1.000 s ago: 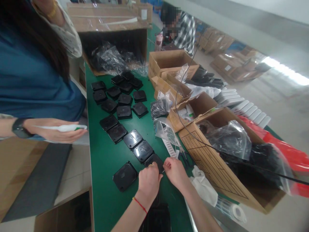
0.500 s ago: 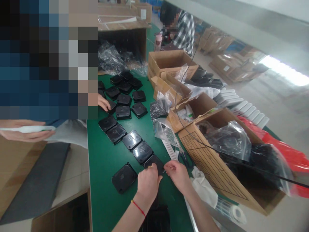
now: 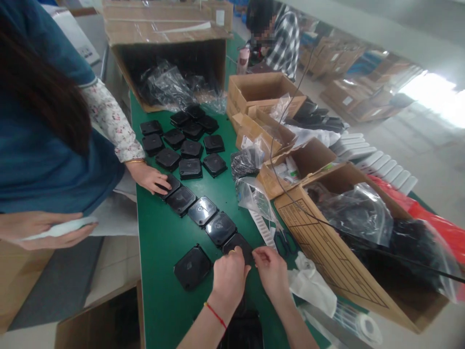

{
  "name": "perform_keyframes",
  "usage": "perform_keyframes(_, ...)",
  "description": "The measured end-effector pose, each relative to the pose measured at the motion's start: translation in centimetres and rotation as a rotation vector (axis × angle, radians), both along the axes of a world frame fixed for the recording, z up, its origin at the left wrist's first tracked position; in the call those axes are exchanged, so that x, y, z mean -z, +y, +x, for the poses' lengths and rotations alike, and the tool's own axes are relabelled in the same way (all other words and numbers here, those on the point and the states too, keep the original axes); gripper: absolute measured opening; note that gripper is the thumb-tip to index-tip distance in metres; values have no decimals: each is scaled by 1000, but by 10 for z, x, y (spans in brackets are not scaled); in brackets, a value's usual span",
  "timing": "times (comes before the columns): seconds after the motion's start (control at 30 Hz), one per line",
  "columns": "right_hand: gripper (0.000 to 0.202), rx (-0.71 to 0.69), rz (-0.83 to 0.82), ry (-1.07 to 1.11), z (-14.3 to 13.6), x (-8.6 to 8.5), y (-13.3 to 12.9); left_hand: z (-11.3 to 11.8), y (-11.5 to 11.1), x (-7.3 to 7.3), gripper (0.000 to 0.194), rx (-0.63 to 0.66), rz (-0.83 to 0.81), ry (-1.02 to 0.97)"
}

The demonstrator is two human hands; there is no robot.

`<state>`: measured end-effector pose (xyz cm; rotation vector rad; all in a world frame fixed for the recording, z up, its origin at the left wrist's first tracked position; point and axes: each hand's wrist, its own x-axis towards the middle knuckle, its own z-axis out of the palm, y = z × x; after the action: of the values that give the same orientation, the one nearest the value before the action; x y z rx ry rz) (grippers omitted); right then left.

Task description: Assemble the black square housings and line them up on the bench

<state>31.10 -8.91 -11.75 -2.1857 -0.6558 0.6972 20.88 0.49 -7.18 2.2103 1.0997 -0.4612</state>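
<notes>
My left hand, with a red string on its wrist, is closed at the near edge of a dark square plastic case. Its fingertips are partly hidden. Pinched at the right corner of that case is my right hand; whatever sits between its fingertips is too small to make out. The case ends a diagonal row of similar black cases, among them a glossy one and another shiny one. A separate black case lies left of my left hand. More black pieces are partly hidden under my forearms.
A co-worker's hand rests on the row's far end; their other hand holds a flat pale object. Several stacked cases stand farther back. On the right are scissors, a white cloth and open cardboard boxes.
My view has shifted slightly left. The co-worker's hand has moved from the stacks to the row's far end. The thin pale bit at my right fingertips no longer shows.
</notes>
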Motion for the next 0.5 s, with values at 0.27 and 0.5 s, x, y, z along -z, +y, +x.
perform_keyframes(0.27, 23, -308, -148, -329, -4, -9, 7, -1, 1, -5, 31, 18, -28, 16)
perform_keyframes(0.5, 24, -311, 86, -410, -7, 2, -12, -7, 1, -4, 28, -14, -35, -36)
